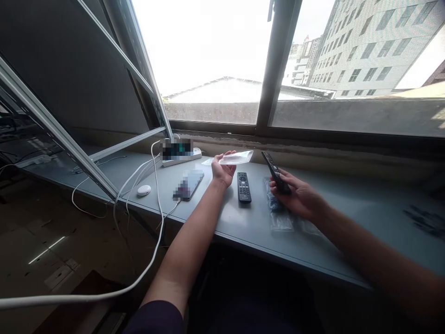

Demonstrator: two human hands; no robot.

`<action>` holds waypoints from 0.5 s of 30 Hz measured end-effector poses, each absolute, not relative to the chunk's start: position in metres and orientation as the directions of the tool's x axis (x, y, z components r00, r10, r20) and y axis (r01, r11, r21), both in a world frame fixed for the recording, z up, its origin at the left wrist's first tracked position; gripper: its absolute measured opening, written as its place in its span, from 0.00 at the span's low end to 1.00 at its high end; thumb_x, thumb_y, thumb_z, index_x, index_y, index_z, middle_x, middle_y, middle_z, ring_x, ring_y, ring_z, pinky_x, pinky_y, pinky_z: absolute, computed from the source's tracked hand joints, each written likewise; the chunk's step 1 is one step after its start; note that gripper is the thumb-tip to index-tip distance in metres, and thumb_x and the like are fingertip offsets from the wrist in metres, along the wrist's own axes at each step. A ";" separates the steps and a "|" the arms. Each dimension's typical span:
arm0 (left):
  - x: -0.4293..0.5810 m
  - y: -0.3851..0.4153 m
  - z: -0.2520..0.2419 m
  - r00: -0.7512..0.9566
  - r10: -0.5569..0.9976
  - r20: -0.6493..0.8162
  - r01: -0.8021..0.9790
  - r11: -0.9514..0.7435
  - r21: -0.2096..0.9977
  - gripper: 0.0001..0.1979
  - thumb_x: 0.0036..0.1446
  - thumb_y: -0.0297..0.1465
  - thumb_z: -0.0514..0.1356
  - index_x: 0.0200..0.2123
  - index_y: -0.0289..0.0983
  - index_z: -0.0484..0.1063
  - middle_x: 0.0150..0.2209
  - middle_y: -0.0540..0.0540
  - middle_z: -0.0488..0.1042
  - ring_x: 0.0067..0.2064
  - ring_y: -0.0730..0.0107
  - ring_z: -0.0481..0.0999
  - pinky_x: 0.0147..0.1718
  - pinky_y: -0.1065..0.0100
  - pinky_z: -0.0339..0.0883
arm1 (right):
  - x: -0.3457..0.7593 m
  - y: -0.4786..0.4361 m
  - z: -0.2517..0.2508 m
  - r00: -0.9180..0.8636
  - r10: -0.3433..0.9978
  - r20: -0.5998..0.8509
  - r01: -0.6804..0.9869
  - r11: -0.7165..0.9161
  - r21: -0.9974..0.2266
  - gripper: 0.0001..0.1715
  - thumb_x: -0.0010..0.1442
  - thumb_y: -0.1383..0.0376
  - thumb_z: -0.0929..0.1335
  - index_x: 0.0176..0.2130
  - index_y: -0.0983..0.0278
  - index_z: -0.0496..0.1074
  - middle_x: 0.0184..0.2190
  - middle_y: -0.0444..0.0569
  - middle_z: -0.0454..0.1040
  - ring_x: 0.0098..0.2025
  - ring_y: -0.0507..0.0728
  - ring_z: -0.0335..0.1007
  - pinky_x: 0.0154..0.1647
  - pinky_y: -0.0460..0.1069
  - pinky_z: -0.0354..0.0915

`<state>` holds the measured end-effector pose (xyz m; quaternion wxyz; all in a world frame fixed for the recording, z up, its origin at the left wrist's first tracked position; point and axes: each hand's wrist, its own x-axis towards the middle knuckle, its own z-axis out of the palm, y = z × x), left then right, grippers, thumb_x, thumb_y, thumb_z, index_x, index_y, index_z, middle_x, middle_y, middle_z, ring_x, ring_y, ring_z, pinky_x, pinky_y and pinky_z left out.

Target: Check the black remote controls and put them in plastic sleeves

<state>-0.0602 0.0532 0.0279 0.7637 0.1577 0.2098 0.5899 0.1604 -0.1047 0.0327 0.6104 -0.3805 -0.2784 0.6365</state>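
Places are given from the remote lying on the bench [231,214], the lying remote [244,189]. Far to its left, a thick white cable [69,298] loops over the front edge and hangs free; a sleeve or forearm catching that loop could drag whatever it feeds. Also left of the lying remote, a white disc [143,190] sits near the front edge, where a tug on the cable might sweep it off. Nearer, the phone [189,185] has a lead plugged into its near end, so a snag there could pull it toward the drop.

Just left of and behind the lying remote, the left hand [223,170] is raised, its grip closed on a clear bag [239,158]. The bag looks thin and limp; a loose pinch could let it slip or fold shut.

To the right of the lying remote, the right hand [295,192] has its grip clamped round the lower end of a second remote [273,169], tilted with its far end up. Held so low, it could pivot or knock its neighbour. Under that hand, bagged items [281,220] rest on the bench; their slick plastic may slide if the wrist brushes them.
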 end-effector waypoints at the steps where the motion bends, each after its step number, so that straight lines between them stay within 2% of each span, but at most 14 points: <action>1: -0.060 0.053 0.028 0.215 0.967 -0.134 -0.835 0.253 0.489 0.23 0.69 0.32 0.58 0.62 0.30 0.79 0.53 0.35 0.86 0.38 0.64 0.87 0.28 0.72 0.76 | 0.161 -0.104 0.030 0.045 0.991 -0.126 -0.538 -0.082 -0.839 0.19 0.67 0.71 0.74 0.54 0.54 0.78 0.45 0.50 0.82 0.41 0.56 0.82 0.43 0.50 0.86; 4: -0.060 0.053 0.028 0.219 0.966 -0.134 -0.835 0.257 0.487 0.23 0.69 0.32 0.58 0.62 0.30 0.79 0.54 0.35 0.86 0.38 0.64 0.87 0.28 0.72 0.77 | 0.163 -0.102 0.022 0.060 0.995 -0.076 -0.466 -0.039 -0.884 0.18 0.64 0.68 0.79 0.53 0.55 0.80 0.47 0.50 0.84 0.46 0.57 0.84 0.50 0.52 0.85; 7: -0.060 0.052 0.029 0.224 0.965 -0.135 -0.833 0.261 0.488 0.21 0.69 0.32 0.57 0.59 0.30 0.80 0.51 0.37 0.87 0.37 0.65 0.87 0.29 0.72 0.77 | 0.161 -0.102 0.018 0.100 0.995 0.030 -0.356 0.064 -0.932 0.21 0.59 0.61 0.84 0.50 0.55 0.82 0.48 0.49 0.86 0.50 0.61 0.85 0.57 0.58 0.83; 12: -0.060 0.052 0.029 0.223 0.966 -0.131 -0.830 0.259 0.493 0.20 0.68 0.32 0.58 0.58 0.31 0.81 0.49 0.37 0.88 0.37 0.65 0.87 0.29 0.72 0.77 | 0.156 -0.109 0.021 0.177 0.951 0.255 0.000 0.259 -0.966 0.30 0.56 0.52 0.87 0.53 0.55 0.83 0.51 0.50 0.87 0.59 0.67 0.83 0.69 0.67 0.74; 15: -0.060 0.053 0.027 0.220 0.968 -0.121 -0.825 0.251 0.506 0.21 0.69 0.33 0.57 0.58 0.32 0.81 0.52 0.37 0.87 0.38 0.65 0.87 0.29 0.72 0.77 | 0.156 -0.113 0.022 0.160 0.930 0.332 0.141 0.311 -0.940 0.29 0.57 0.48 0.86 0.52 0.56 0.85 0.53 0.54 0.87 0.60 0.69 0.82 0.70 0.70 0.72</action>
